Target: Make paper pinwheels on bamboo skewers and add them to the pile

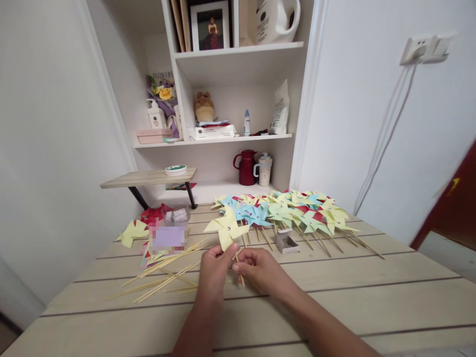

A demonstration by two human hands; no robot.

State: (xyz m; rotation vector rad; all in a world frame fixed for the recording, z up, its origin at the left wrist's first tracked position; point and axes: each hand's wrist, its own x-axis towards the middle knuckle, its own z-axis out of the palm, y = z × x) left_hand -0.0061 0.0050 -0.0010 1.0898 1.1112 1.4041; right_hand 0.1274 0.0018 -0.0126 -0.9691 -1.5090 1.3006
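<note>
A yellow paper pinwheel is held upright just above the wooden table. My left hand pinches its lower edge, fingers closed. My right hand is closed on the thin wooden stick under the pinwheel. Both hands meet near the table's middle. Loose wooden sticks lie to the left of my left hand.
A row of finished pinwheels in yellow, blue, green and red lies behind my hands. A small open grey box sits beside them. Flat paper pieces and a small clear container lie at left. Shelves stand behind.
</note>
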